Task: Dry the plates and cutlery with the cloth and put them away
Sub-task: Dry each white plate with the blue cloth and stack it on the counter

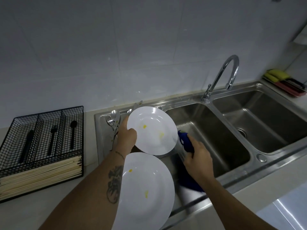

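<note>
- Head view: on the far left sits a black wire basket (41,138) on the counter. It has black cutlery in its slots and pale chopsticks along the front.
- Next, shiny metal spoons and forks (113,121) lie on the steel draining board, just behind the left hand.
- The left hand (126,138) is closed on the left rim of a round white plate (152,130), thumb on top, tilting it up. The plate has small yellow spots on it.
- A second round white plate (146,190) lies lower down, nearer the person, by the left arm. It has yellow spots too.
- The right hand (197,156) is gripping a dark blue cloth (186,141) just beside the raised plate, above the edge of the steel sink (207,128).
- The raised plate is held by one edge only. If it is wet, it could slip and crack on the steel.
- The yellow spots could get smeared by the cloth.
</note>
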Demonstrator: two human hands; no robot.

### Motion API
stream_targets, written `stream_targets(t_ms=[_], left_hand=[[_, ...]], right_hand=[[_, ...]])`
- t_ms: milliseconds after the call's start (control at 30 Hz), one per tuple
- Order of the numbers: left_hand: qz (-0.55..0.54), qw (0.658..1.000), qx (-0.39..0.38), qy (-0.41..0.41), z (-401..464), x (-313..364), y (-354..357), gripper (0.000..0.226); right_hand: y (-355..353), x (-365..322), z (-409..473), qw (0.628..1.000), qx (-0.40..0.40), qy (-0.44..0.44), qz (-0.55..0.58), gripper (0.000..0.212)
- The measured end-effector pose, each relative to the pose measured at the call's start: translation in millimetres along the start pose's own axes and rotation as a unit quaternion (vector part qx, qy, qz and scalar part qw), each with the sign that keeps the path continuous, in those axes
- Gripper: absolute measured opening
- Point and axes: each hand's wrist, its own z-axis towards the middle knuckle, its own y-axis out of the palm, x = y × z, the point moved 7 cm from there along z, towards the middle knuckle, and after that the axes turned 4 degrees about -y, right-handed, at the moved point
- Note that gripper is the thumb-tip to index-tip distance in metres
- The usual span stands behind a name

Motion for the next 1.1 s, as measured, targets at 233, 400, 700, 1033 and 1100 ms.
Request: stream_targets(t_ms=[233,400,700,1033,1100], left_hand=[[-0.075,0.996,0.012,-0.042,-9,15,7,0.062],[-0.105,0.994,0.003,-0.032,-31,36,9,0.059],[-0.180,0.983,0.020,-0.012,-73,62,6,0.058],[-0.121,0.992,-0.002,0.024,-124,88,7,0.050],[-0.131,0.991,0.004,0.028,-128,92,4,0.052]], right_hand=[[-19,-70,38,0.989,-0.020,-0.109,-0.098,0.063],[-24,-105,57,0.982,-0.096,-0.085,-0.141,0.050],[-12,-142,12,0.952,-0.097,-0.278,-0.083,0.053],[-42,-142,27,0.968,-0.070,-0.168,-0.170,0.061],[-36,-167,16,0.964,-0.081,-0.215,-0.132,0.064]])
